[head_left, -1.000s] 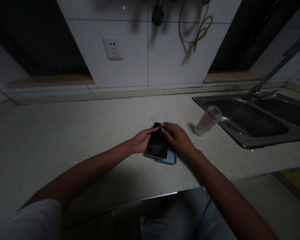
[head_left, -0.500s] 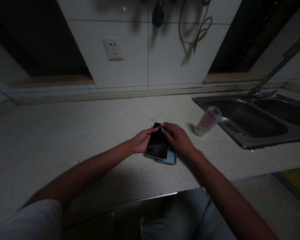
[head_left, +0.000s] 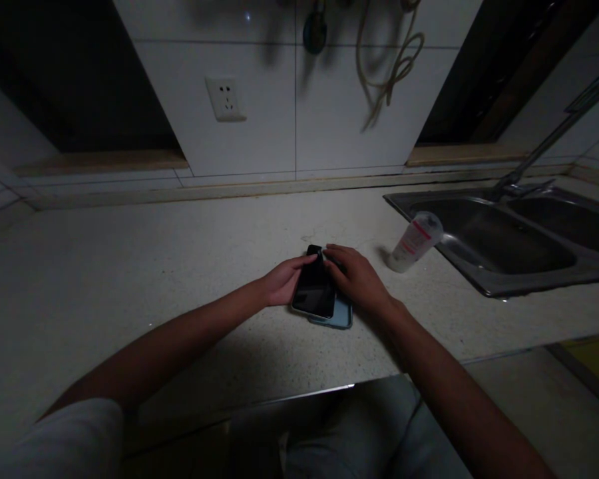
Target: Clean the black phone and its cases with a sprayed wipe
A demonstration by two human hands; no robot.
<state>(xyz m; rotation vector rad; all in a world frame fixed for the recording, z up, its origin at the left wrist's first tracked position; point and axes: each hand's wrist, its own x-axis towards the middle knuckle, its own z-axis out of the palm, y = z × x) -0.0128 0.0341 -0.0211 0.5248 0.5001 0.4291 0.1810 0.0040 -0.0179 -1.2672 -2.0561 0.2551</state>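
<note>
A black smartphone (head_left: pixel 313 290) lies on a pale blue phone case (head_left: pixel 342 315), on a speckled stone countertop (head_left: pixel 130 279). The left hand's (head_left: pixel 284 281) fingers stretch along its edge; the right hand's (head_left: pixel 357 279) fingers curl over its top corner, grip unclear.

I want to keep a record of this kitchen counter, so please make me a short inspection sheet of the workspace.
surface: speckled pale stone countertop, dimly lit
job's things: black smartphone lying on a light blue phone or case
clutter: translucent plastic cup with red markings, beside the sink
hands: left hand at the smartphone's side; right hand with fingers at its top edge
cables: coiled tan cord hanging on the wall
surroundings: steel double sink, faucet, wall socket
</note>
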